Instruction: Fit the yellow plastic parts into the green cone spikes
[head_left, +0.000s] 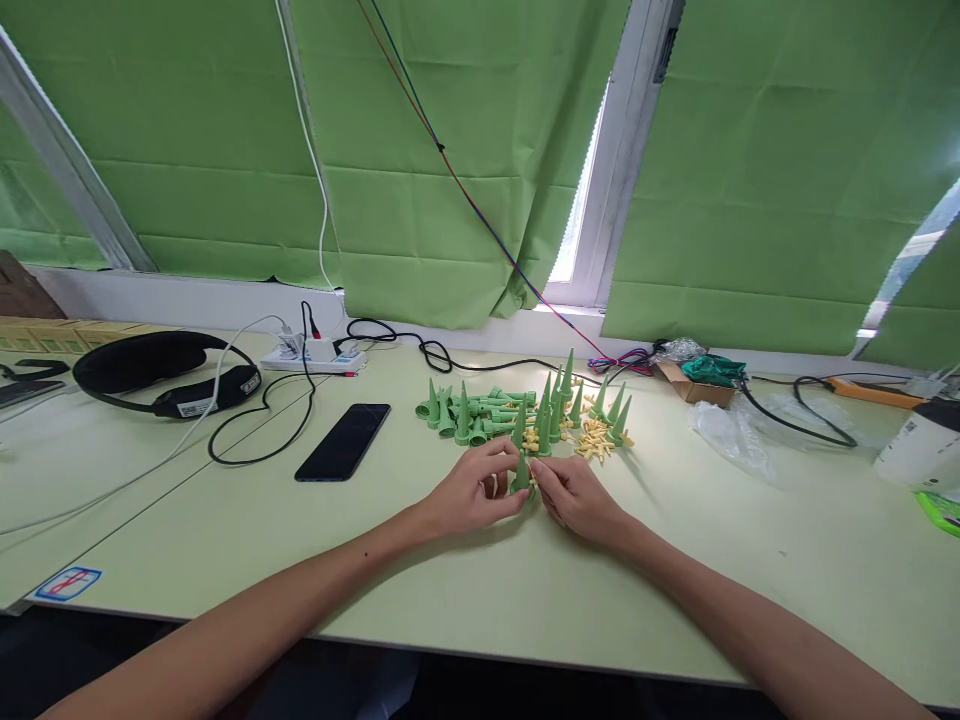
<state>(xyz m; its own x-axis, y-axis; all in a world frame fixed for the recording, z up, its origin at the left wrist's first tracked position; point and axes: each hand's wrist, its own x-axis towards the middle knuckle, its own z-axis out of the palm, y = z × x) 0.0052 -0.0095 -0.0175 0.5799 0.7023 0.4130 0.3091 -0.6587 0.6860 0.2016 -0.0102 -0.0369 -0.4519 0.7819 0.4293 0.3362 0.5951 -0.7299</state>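
Observation:
My left hand (480,487) is closed round the base of a green cone-shaped piece (521,472), which stands upright. Against its right side, my right hand (576,497) pinches something small and yellowish, mostly hidden by the fingers. Just beyond my hands, several green cones (555,412) stand upright. To their left lies a pile of green tubular pieces (491,408), some on their sides. Small yellow pieces (595,438) are heaped to the right, with a few green cones among them.
A black phone (343,442) lies left of my hands. Farther left are a black headset (206,390), cables and a power strip (311,358). On the right are a small cardboard box (697,385), plastic wrap (731,440) and a white container (922,445). The table's front edge runs below.

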